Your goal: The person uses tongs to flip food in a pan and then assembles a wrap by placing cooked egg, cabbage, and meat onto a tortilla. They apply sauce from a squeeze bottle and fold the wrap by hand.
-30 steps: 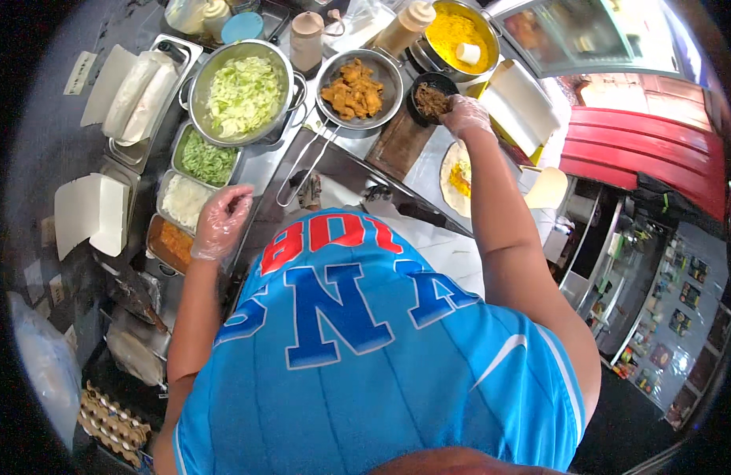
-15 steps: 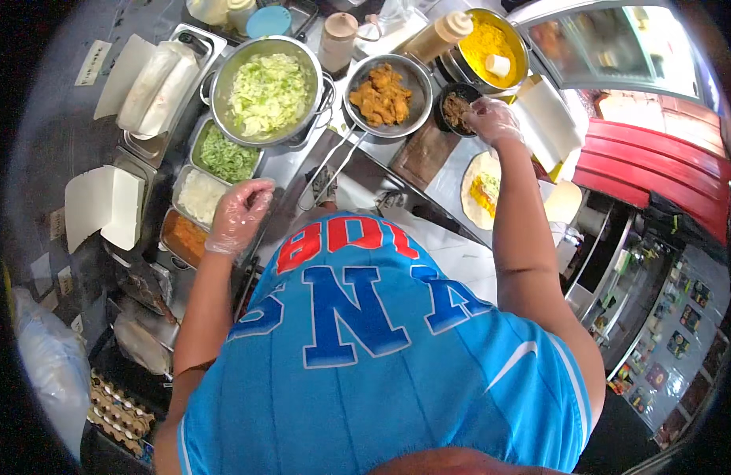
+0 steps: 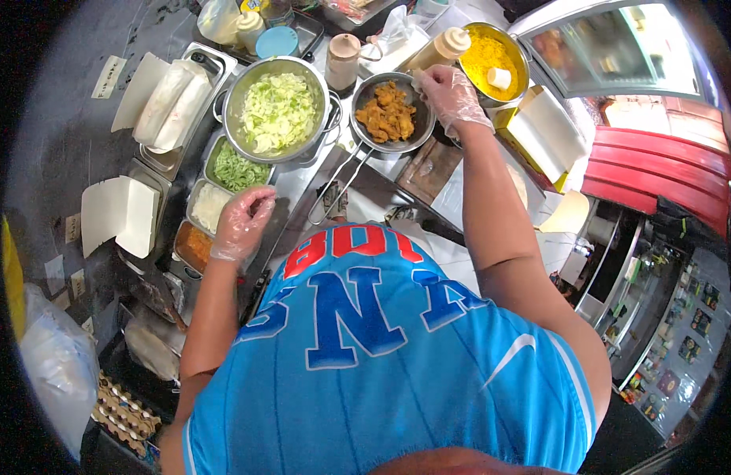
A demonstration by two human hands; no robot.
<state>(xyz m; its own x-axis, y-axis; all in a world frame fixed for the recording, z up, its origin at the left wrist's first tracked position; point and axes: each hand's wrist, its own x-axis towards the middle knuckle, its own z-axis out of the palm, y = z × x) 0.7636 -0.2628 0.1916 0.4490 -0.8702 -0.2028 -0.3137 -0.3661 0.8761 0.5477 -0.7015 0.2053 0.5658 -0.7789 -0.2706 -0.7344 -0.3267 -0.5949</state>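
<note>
Up at the right rim of one strainer [image 3: 422,132] heaped with brown fried pieces [image 3: 385,112], it's the gloved right hand [image 3: 452,96], fingertips drawn in close, and whether they're pinching anything I can't tell! Over to the left, the gloved left hand [image 3: 243,225] hangs just beside three small tubs [image 3: 211,158], fingers loosely curled, and whether they meet the thumb I can't tell either! Beyond the strainer, two squeeze bottles [image 3: 344,63], then one pot of pale green shreds [image 3: 277,113] to its left, one pot of yellow shreds [image 3: 486,54] to its right, a single white cup [image 3: 499,78] inside
</note>
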